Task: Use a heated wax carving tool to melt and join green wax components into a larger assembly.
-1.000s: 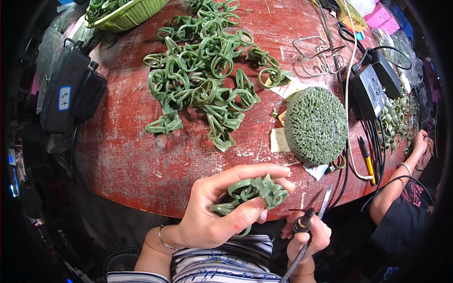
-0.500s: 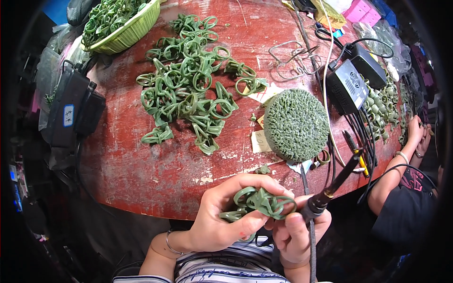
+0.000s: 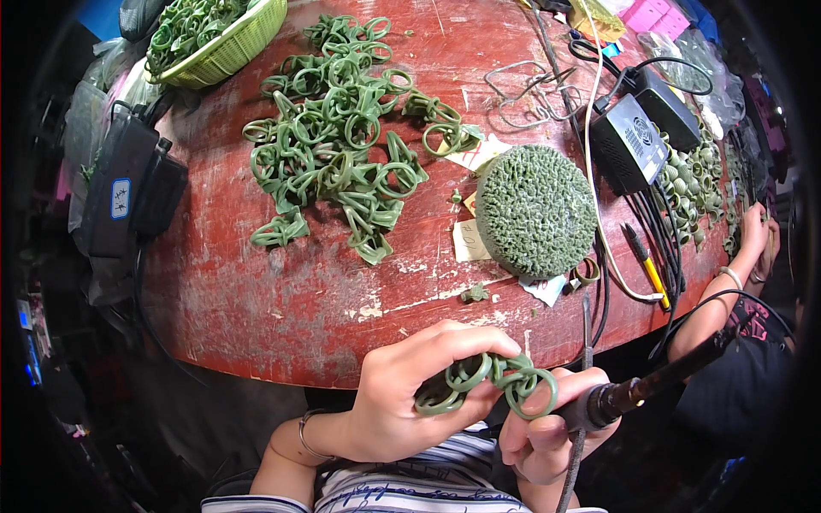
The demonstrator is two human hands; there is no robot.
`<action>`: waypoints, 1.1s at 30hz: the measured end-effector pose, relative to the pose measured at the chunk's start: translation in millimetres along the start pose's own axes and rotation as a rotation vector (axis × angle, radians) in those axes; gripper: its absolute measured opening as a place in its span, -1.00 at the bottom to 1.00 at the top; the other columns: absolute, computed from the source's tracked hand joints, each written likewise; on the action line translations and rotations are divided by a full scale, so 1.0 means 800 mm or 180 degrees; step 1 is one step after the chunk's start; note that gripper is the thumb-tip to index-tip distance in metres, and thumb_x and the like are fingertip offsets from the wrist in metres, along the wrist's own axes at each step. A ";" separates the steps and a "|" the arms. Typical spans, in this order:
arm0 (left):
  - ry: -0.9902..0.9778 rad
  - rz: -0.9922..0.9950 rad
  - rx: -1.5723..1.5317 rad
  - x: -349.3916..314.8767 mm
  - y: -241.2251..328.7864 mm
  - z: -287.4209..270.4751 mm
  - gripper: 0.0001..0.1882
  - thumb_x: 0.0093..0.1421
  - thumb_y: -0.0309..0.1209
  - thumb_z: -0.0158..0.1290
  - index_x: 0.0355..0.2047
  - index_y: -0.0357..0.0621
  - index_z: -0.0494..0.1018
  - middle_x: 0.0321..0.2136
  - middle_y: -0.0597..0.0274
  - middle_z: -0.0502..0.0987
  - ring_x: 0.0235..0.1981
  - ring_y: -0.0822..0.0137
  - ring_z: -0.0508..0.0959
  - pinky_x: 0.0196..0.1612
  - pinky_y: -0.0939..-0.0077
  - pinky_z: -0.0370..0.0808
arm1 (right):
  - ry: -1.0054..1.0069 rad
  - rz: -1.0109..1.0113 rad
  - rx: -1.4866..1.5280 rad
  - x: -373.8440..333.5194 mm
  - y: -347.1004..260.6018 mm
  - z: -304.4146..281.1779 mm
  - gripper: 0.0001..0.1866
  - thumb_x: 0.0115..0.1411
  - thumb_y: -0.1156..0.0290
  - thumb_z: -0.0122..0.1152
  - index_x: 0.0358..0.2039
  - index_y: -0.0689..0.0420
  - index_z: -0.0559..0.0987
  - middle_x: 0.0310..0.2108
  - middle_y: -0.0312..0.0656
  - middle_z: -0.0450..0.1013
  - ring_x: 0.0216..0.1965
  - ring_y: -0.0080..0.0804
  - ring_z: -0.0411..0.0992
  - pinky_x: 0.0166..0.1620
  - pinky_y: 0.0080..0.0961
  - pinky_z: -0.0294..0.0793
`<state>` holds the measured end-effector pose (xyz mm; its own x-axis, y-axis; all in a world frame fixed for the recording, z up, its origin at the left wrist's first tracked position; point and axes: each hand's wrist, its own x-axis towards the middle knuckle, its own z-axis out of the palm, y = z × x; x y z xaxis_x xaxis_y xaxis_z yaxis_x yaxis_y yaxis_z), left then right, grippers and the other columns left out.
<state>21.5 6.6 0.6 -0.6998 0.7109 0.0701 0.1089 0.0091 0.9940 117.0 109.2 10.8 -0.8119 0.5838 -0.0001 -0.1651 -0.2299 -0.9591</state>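
My left hand is closed around several green wax-like rings, holding them above my lap just off the table's near edge. One green ring at the right of that bunch meets the fingers of my right hand. A soldering-iron-like tool is gripped in my right hand, its dark shaft slanting up to the right. A thin grey rod also passes through that hand. Beyond my hands, a round green block with a rough, crumbly top sits on the red table.
A large pile of green rings lies mid-table. A yellow-green basket holds more. Black power boxes, cables and a yellow-black pen-like tool lie right. A co-worker's arm rests at the far right.
My right hand has moved slightly right and down, swinging the tool's shaft further right. The ring at its fingers has turned to face up more. The table scene has shifted slightly upward.
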 end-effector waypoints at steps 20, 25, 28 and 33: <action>-0.0208 -0.0871 -0.2442 -0.008 -0.016 -0.010 -0.65 0.03 -0.41 0.11 -0.23 -0.34 0.31 -0.33 -0.09 0.48 -0.37 0.34 0.51 -0.35 0.56 0.46 | 0.0363 0.0000 -0.0538 0.000 0.001 0.022 -0.62 0.11 0.14 0.09 -0.48 0.20 0.24 -0.76 -0.30 0.21 -0.87 -0.73 0.10 -0.82 -0.85 0.03; -0.0096 -0.0789 -0.2349 -0.006 -0.015 -0.017 -0.59 -0.01 -0.36 0.15 -0.21 -0.32 0.31 -0.33 -0.08 0.48 -0.43 0.40 0.49 -0.40 0.60 0.45 | 0.0255 0.0029 -0.0492 0.005 0.006 0.030 -0.62 0.09 0.15 0.13 -0.49 0.20 0.27 -0.79 -0.30 0.20 -0.90 -0.71 0.08 -0.84 -0.83 0.01; -0.0033 -0.0762 -0.2497 -0.008 -0.015 -0.025 -0.56 -0.02 -0.31 0.17 -0.20 -0.30 0.31 -0.29 -0.10 0.45 -0.44 0.38 0.49 -0.40 0.59 0.45 | 0.0180 0.0026 -0.0514 0.010 0.010 0.036 -0.64 0.08 0.17 0.15 -0.50 0.21 0.29 -0.80 -0.28 0.20 -0.90 -0.69 0.08 -0.84 -0.80 -0.01; 0.0313 -0.1018 -0.2988 -0.015 -0.008 -0.054 -0.51 -0.08 -0.46 0.12 -0.11 -0.21 0.22 -0.17 -0.23 0.34 -0.43 0.21 0.51 -0.67 0.66 0.42 | 0.0044 0.0619 -0.0653 0.043 -0.007 0.045 -0.93 0.09 0.61 0.04 -0.42 0.37 0.41 -0.66 -0.12 0.39 -0.78 -0.62 0.28 -0.73 -0.73 0.22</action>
<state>-1.5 -32.2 -3.1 -0.6587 0.7102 -0.2482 -0.6678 -0.4000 0.6277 69.7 102.4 26.6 -0.8093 0.5550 -0.1921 0.1109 -0.1769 -0.9780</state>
